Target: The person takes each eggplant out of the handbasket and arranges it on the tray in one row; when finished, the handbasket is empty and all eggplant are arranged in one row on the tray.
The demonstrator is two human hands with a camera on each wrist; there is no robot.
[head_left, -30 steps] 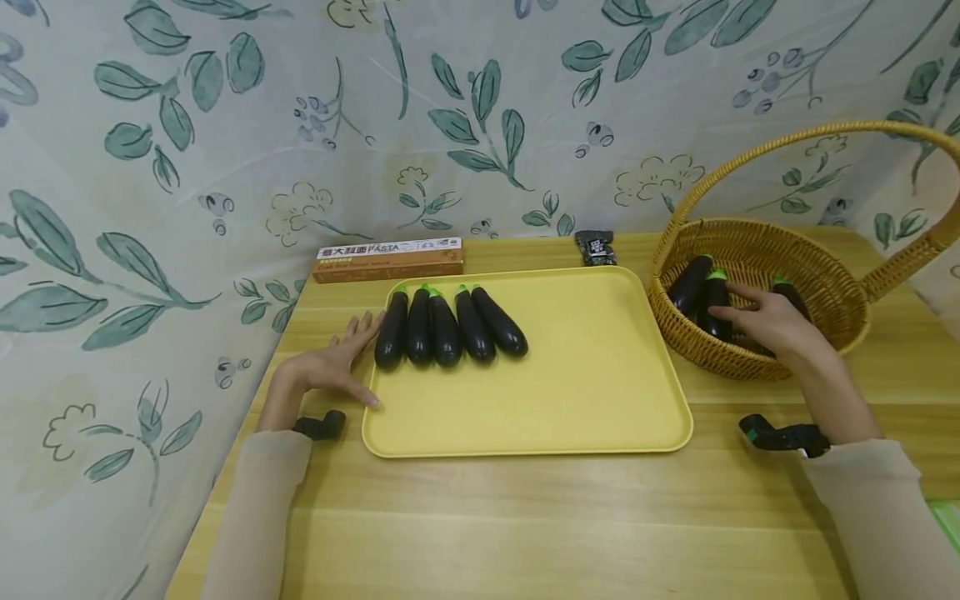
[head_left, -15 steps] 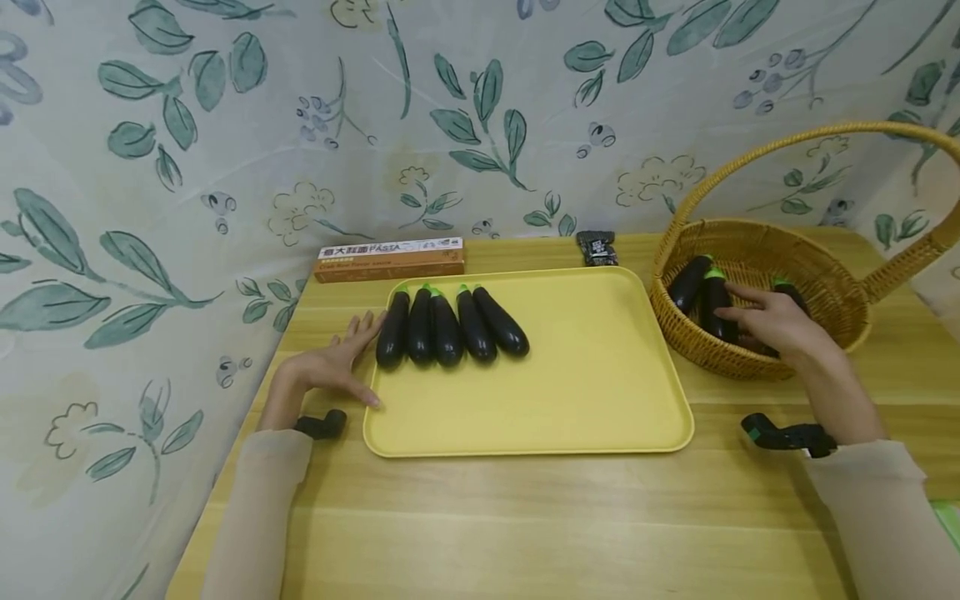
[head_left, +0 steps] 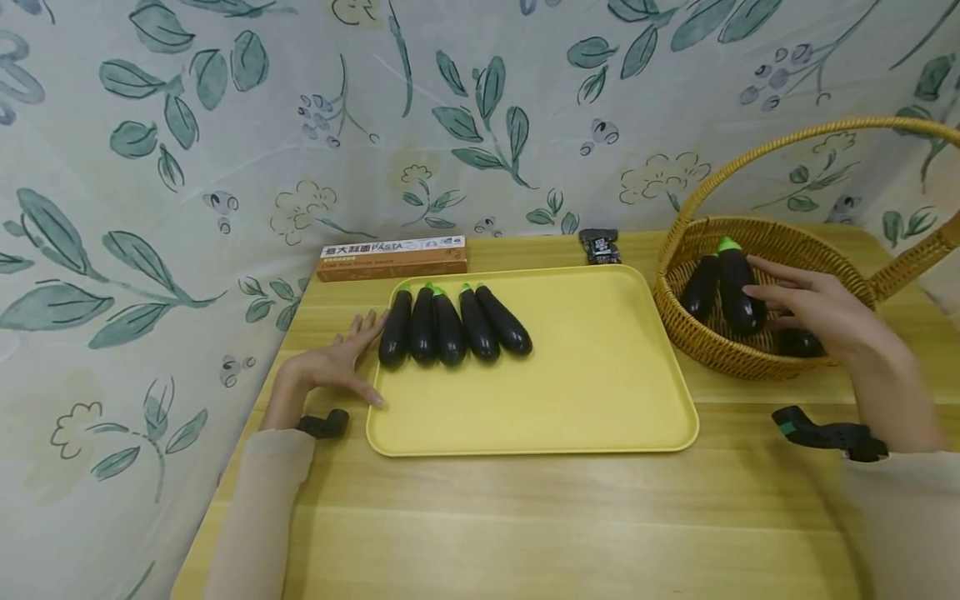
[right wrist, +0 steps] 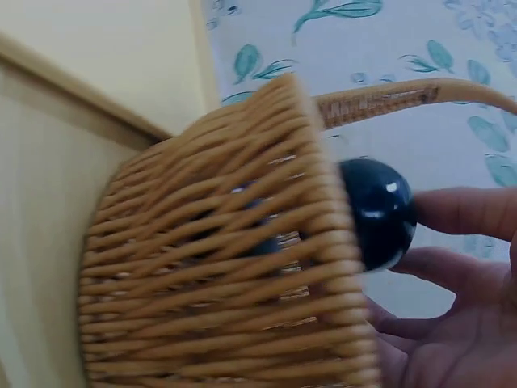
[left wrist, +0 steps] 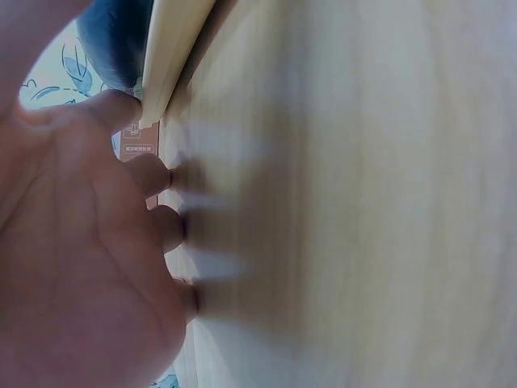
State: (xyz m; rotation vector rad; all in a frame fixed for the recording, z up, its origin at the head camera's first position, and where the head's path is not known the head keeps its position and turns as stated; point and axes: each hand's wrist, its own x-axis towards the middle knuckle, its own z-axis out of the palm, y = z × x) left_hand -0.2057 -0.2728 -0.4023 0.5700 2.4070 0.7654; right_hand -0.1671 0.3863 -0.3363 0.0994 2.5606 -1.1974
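Observation:
In the head view my right hand [head_left: 832, 308] grips an eggplant [head_left: 738, 287] just above the wicker basket [head_left: 720, 354], its green stem end pointing up and away. The right wrist view shows the rounded end of this eggplant [right wrist: 376, 214] over the basket rim, thumb and fingers against it. Another eggplant [head_left: 700, 287] leans inside the basket, and part of a further eggplant [head_left: 798, 342] shows beneath my hand. My left hand [head_left: 330, 367] rests with spread fingers at the left edge of the yellow tray [head_left: 540, 408]. Several eggplants [head_left: 450, 329] lie side by side on the tray.
A pasta box [head_left: 392, 258] lies behind the tray. Near the tray's back edge is a small black packet [head_left: 600, 247]. The basket's tall handle [head_left: 810, 132] arches over its opening. Patterned cloth [head_left: 480, 108] covers the wall behind the wooden table [head_left: 525, 525].
My right hand has lifted an eggplant from among those in the basket and moved slightly to the right. The left hand stays at the tray's edge.

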